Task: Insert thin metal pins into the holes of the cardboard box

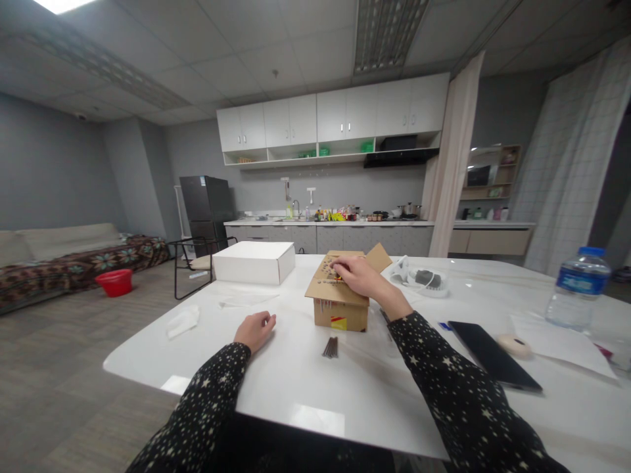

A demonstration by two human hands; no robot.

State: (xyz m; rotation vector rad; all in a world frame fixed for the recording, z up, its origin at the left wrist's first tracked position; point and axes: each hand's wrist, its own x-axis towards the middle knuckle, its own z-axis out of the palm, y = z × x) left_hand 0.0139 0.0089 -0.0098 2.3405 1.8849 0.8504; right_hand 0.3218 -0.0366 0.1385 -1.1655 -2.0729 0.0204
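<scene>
My right hand (357, 274) on carton (340, 295), nails (330, 347) in front; box (254, 261) behind-left, phone (493, 362) & bottle (576, 288) right.
</scene>
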